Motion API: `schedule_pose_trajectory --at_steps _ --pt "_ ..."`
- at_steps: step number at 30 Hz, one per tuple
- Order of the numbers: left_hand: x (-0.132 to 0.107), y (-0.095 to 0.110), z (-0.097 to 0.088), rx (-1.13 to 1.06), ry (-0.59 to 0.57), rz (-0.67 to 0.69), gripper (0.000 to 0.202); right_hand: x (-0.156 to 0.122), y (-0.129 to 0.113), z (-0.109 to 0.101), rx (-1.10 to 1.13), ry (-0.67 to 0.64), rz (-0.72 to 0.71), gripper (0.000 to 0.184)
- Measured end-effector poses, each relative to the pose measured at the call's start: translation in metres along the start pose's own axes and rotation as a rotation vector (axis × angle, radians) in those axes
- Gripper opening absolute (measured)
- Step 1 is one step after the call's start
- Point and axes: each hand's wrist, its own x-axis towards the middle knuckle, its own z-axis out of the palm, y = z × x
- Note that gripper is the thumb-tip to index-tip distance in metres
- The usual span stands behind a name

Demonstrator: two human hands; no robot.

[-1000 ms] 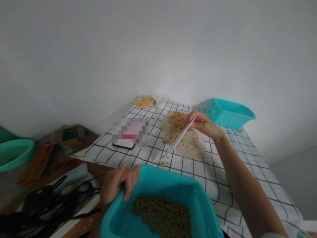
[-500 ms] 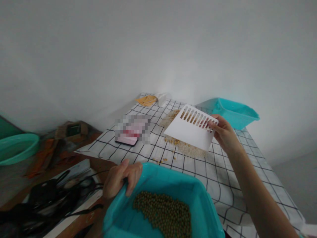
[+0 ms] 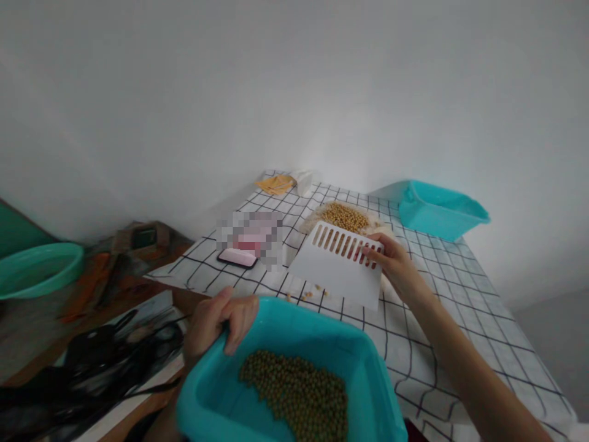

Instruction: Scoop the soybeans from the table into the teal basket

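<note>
In the closed pinch of the right hand (image 3: 396, 263), a white slotted panel (image 3: 338, 279), tilted, just beyond the turquoise tub (image 3: 317, 324). In the left hand (image 3: 221, 322), curled tight over the rim, the tub's far left corner. Inside the tub, greenish-brown beans (image 3: 306, 393). Farther beyond the tub, yellow beans (image 3: 344, 216) amid pale grains (image 3: 314, 220). Left of and beyond the tub, a phone (image 3: 238, 257); beyond it to the far right, a second basin (image 3: 439, 215).
</note>
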Motion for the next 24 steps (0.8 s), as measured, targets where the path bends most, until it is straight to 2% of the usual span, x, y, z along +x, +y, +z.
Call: schedule_pose_trajectory --at_steps 4,9,12,20,24 --pt "-0.001 0.004 -0.014 0.031 -0.059 -0.021 0.071 -0.001 -0.004 0.007 -0.053 -0.057 0.027 0.03" --pt "0.0 0.006 -0.016 0.032 -0.049 -0.039 0.07 -0.003 -0.005 0.013 -0.108 -0.289 0.091 0.032" --pt "0.002 0.007 -0.016 0.027 -0.065 -0.047 0.071 -0.001 -0.003 0.015 -0.12 -0.374 0.099 0.031" --pt "0.002 0.005 -0.016 0.031 -0.07 -0.044 0.072 0.001 -0.01 0.012 -0.078 -0.44 0.066 0.029" --pt "0.001 0.006 -0.015 0.039 -0.073 -0.045 0.072 -0.004 -0.018 0.003 -0.089 -0.409 0.052 0.027"
